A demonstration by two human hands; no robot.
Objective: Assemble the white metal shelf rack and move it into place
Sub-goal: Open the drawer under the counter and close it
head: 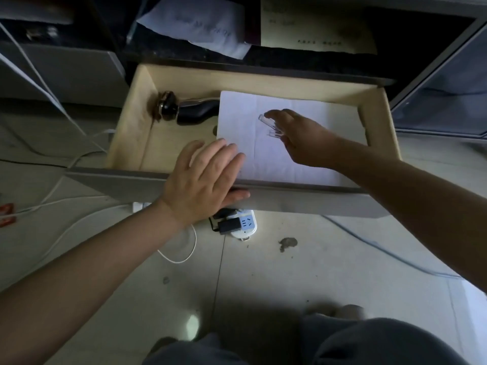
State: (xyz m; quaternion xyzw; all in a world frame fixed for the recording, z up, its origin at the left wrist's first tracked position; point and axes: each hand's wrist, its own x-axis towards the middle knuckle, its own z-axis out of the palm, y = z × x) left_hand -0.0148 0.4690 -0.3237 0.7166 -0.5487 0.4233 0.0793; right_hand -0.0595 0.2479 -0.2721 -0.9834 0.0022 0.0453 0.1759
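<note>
— What is the left hand [203, 177] doing?

— It lies flat on the front edge of the open drawer [126, 127]. Its fingers are straight and close together, reaching over the edge into the drawer. The thumb is down against the outside of the front panel. It grips nothing.

— And the right hand [303, 135]?

— It reaches into the drawer from the right. A small clear plastic piece [267, 123] is pinched between its bent fingers and thumb, over the middle of the drawer. I cannot tell whether the piece touches what is under it.

— What is under it?

— A white sheet of paper [276, 164] that covers the right and middle of the drawer's bottom. A black and chrome gadget [184, 110] lies in the drawer's back left corner, its end just beside the paper.

— Where is the shelf rack?

— I cannot tell; this view does not show it.

— What is around the drawer?

— Behind it, loose papers [200, 27] lie on a dark tabletop [184, 56]. Below its front, a white power strip [243, 225] lies on the tiled floor [290, 272] with a black plug [230, 225] in it. A white cable [184, 256] loops beside the strip. The person's knees [369, 343], in grey trousers, are nearest the camera.
</note>
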